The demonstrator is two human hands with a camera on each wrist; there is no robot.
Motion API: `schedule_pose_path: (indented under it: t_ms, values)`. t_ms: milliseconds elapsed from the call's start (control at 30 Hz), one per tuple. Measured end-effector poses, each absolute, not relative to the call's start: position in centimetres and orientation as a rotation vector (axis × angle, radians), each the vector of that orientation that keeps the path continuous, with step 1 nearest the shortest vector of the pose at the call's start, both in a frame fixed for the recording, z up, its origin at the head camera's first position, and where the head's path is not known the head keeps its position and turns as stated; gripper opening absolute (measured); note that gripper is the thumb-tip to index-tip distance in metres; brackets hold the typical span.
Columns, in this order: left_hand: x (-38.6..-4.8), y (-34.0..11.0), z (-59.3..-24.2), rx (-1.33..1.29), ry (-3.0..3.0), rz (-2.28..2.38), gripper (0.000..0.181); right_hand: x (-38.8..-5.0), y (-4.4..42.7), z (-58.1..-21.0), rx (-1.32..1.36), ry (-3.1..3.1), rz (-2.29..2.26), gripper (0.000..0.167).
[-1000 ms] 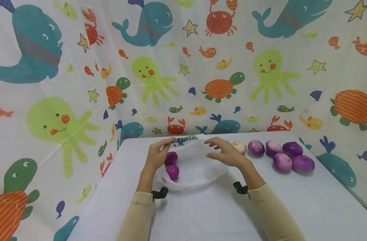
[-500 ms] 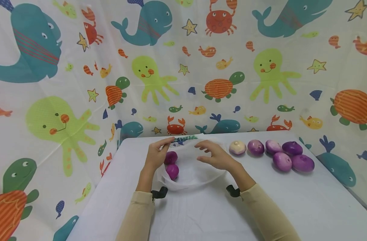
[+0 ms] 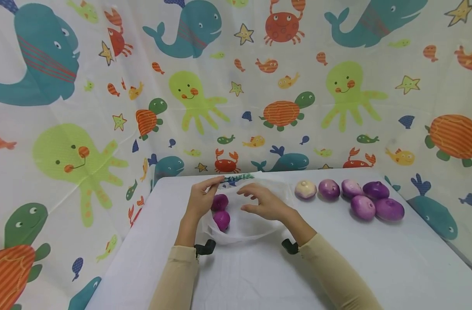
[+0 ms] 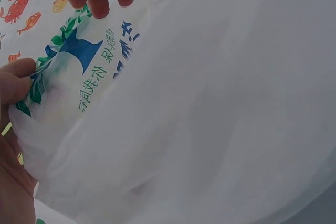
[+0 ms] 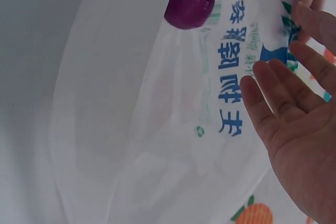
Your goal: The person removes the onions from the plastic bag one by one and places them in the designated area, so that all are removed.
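A thin white plastic bag (image 3: 255,232) with blue and green print lies spread on the table, its mouth facing me. Two purple onions, an upper one (image 3: 220,202) and a lower one (image 3: 222,220), sit inside its left part; the lower onion (image 5: 190,4) shows large in the right wrist view. My left hand (image 3: 200,200) pinches the bag's far left edge between thumb and fingers, as the left wrist view of the bag (image 4: 210,108) also shows. Over the bag's middle is my right hand (image 3: 264,201), fingers spread and bent slightly, holding nothing.
To the right of the bag stands an onion with a cream top (image 3: 305,189). Farther right lie several purple onions (image 3: 363,208) in a loose group. A sea-animal patterned curtain (image 3: 236,86) rises behind the white table (image 3: 375,262).
My right hand has moved left across the bag, away from the cream-topped onion, which is now fully in sight. The left hand and the two bagged onions stay where they were.
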State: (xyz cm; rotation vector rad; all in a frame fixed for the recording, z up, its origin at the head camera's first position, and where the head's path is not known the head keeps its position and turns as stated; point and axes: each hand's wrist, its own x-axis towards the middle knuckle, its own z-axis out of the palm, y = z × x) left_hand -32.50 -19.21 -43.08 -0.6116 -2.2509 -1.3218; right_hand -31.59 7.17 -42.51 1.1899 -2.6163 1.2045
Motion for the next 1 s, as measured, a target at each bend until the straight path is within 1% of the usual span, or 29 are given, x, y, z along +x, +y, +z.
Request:
schedule_pose_path:
  t_ms: [300,733,1000]
  values:
    - [-32.6,-19.2,-43.1,-0.613,-2.253,-1.338,0.030,-31.6,6.2,-42.7,1.183,-2.647,1.225,0.044]
    - [-32.5,-19.2,-43.1,-0.625,-2.242,-1.330,0.030,-31.5,4.0,-44.0,1.212,-2.766,1.207,0.056]
    - [-32.5,-19.3,-43.1,-0.624,-2.240,-1.331,0.030,-31.3,3.4,-44.3,1.239,-2.786,1.189,0.056]
